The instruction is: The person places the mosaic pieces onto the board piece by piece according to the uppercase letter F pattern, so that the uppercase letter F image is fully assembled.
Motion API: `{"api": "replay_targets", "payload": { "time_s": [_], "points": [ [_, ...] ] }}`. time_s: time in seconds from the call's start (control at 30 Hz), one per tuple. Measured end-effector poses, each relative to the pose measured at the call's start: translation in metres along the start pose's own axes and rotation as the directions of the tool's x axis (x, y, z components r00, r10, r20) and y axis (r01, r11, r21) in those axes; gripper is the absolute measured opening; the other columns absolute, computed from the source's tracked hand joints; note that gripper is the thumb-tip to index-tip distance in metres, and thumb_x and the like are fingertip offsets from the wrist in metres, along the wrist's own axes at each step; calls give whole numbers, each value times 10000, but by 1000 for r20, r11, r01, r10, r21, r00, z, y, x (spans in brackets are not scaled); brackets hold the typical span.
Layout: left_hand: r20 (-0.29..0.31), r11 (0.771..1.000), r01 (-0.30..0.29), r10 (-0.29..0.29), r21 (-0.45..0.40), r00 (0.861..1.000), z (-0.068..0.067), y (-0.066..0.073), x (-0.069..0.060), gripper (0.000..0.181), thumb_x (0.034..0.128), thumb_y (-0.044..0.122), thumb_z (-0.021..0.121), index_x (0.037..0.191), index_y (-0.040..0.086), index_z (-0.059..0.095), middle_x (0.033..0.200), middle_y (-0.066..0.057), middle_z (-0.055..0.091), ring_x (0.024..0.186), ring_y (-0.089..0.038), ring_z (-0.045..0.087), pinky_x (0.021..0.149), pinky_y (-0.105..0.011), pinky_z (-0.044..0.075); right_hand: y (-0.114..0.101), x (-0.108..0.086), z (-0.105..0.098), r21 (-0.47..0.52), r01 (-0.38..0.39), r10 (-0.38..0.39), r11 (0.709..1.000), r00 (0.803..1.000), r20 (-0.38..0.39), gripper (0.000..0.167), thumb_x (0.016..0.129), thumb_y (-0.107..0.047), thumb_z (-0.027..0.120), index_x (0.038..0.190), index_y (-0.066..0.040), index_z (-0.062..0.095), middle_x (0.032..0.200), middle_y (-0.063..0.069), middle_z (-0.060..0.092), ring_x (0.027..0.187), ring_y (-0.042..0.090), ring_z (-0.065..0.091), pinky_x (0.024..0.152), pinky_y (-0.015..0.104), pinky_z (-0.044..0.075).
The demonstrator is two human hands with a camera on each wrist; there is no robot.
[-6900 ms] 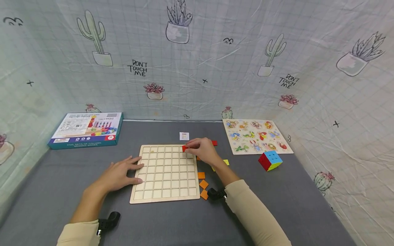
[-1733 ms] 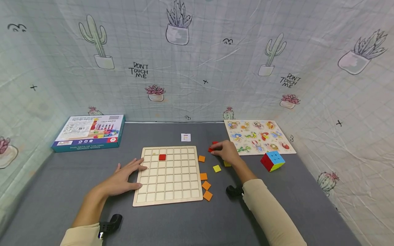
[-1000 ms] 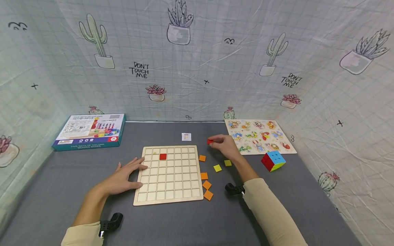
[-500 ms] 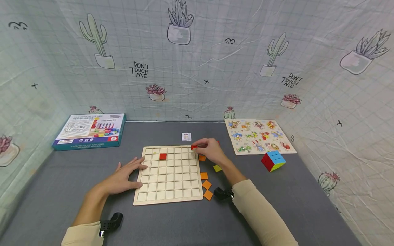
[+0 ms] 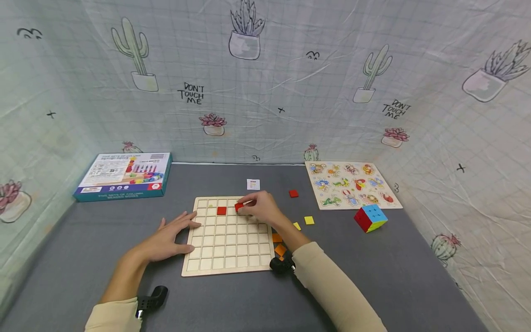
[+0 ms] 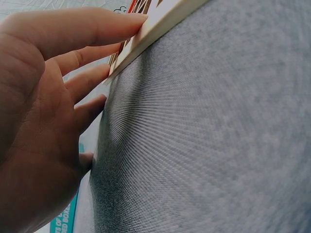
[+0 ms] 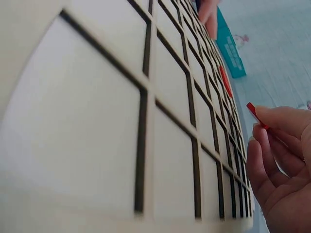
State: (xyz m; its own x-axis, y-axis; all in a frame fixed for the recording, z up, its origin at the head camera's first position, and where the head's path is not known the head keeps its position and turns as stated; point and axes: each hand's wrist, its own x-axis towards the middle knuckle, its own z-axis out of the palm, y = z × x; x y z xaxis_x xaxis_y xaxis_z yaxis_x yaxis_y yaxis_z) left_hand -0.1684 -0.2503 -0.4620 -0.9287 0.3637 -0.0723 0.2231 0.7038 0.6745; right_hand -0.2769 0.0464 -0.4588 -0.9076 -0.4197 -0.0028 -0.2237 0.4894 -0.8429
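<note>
A pale wooden grid board (image 5: 226, 273) lies flat on the grey table, with one red square tile (image 5: 221, 210) set in a cell of its second row from the back. My right hand (image 5: 263, 208) pinches another red tile (image 5: 238, 207) between thumb and fingers over that same row, right of the first tile; the right wrist view shows this tile (image 7: 256, 114) tilted and apart from the board. Along the board's left edge rests my left hand (image 5: 168, 240), fingers spread, thumb and fingertips touching the rim (image 6: 146, 36).
Right of the board lie a red tile (image 5: 293, 193), a yellow tile (image 5: 309, 220) and orange tiles (image 5: 280, 250), some behind the right arm. A small printed card (image 5: 253, 184), box (image 5: 122, 177), insect puzzle board (image 5: 352, 184) and colour cube (image 5: 370, 217) stand around.
One red tile has come to lie in the grid. My right hand then picked a second red tile from the right and carried it left over the board. The left hand stays at the board's edge.
</note>
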Motion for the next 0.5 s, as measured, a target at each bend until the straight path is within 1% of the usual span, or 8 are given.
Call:
{"api": "replay_targets", "payload": {
  "time_s": [0.17,0.27,0.33,0.5],
  "points": [
    [-2,1000,5,-5,2,1000,1,1,0,587,835,313,794,1361,119,620,1662,-217,318,1557,-525,157,1137,-832,-75,-5,3,9,-45,18,-18,999,1000,2,225,861,-194,817,1078,-137,806,1066,75,796,807,87,707,683,205,533],
    [-5,1000,6,-6,4,1000,1,1,-1,581,834,310,791,1355,115,621,1660,-220,320,1554,-528,160,1136,-832,-75,-6,5,14,-75,33,-33,997,999,1,220,862,-197,816,1072,-131,807,1035,68,801,812,98,707,696,209,539],
    [-6,1000,7,-7,5,1000,1,1,-1,584,835,313,788,1358,115,620,1661,-219,319,1554,-528,159,1139,-829,-77,-5,6,17,-93,37,-37,995,999,-3,216,867,-202,814,1071,-131,807,1008,59,799,803,95,689,694,209,535],
    [-6,1000,12,-12,2,1000,1,0,-1,585,837,315,787,1359,113,619,1664,-218,313,1558,-525,150,1144,-824,-85,-6,6,23,-101,25,-26,995,1000,-8,208,884,-206,802,1080,-134,803,983,42,782,785,88,628,677,207,509]
  ]
}}
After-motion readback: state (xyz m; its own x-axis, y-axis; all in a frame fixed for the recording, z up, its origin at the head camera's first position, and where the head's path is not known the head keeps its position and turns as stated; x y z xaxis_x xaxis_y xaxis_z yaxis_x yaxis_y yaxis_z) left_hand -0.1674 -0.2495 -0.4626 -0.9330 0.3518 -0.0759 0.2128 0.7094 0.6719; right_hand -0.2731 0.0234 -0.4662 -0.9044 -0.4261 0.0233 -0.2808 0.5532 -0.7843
